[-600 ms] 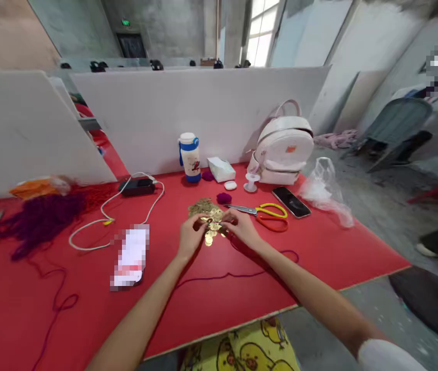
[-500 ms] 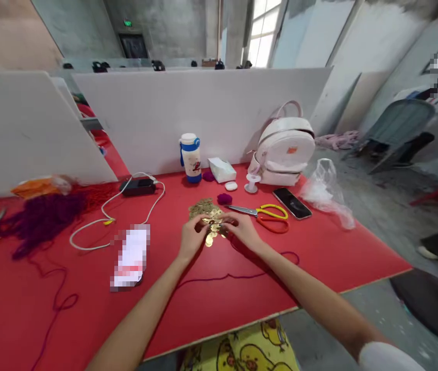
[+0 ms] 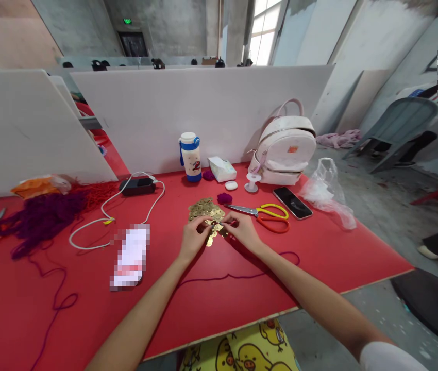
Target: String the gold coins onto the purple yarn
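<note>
My left hand (image 3: 195, 238) and my right hand (image 3: 245, 233) meet fingertip to fingertip above a heap of gold coin-like discs (image 3: 202, 207). Each has its thumb and fingers pinched together; what lies between them is too small and covered to make out. Loose shiny discs lie under and just in front of the fingers. A strand of purple yarn (image 3: 228, 275) runs across the red table beneath my forearms and loops out past the right one. Just beyond the heap sits a small ball of magenta yarn (image 3: 224, 198). Scissors (image 3: 259, 211) with yellow and red handles lie right of it.
On the red table (image 3: 211, 319) stand a white-and-blue bottle (image 3: 190, 158), a tissue pack (image 3: 222, 169), a white spool (image 3: 253, 183) and a backpack (image 3: 285, 149). A phone (image 3: 292, 202) lies at right; purple yarn (image 3: 47, 219) and a white cable (image 3: 105, 211) are at left.
The fingertips of both hands have shifted slightly and drawn closer together over the discs. Nothing else on the table has moved.
</note>
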Demonstrator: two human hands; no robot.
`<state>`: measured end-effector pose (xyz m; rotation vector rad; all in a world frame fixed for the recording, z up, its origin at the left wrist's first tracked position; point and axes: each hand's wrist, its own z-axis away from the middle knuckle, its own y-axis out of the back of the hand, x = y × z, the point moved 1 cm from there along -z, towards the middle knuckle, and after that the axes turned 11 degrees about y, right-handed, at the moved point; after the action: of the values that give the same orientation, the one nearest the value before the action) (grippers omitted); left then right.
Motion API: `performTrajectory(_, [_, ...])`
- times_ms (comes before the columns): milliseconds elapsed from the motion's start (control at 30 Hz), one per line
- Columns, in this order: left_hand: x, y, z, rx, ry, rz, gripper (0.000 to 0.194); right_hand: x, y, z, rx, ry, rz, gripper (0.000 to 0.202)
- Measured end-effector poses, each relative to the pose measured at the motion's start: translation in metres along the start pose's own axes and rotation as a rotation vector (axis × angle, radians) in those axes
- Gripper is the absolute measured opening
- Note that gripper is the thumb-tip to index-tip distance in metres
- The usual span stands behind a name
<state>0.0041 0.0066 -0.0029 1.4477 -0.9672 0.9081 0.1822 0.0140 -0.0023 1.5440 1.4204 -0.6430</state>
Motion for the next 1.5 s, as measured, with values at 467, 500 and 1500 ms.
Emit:
performTrajectory(467, [0.0, -0.0006, 0.0009, -0.01, -0.063, -0.01, 0.023, -0.0015, -0.0019, 0.0026, -0.026, 0.044, 0.108, 0.007])
performTrajectory(500, [-0.0002, -0.0007, 0.0009, -0.014, -0.066, -0.008, 0.022, -0.0011, -0.0018, 0.0028, -0.028, 0.045, 0.123, 0.007])
performTrajectory(1500, [0.0034, 0.0013, 0.001, 0.051, -0.09, -0.05, 0.018, -0.0011, -0.0001, 0.0051, -0.066, -0.004, 0.149, 0.015])
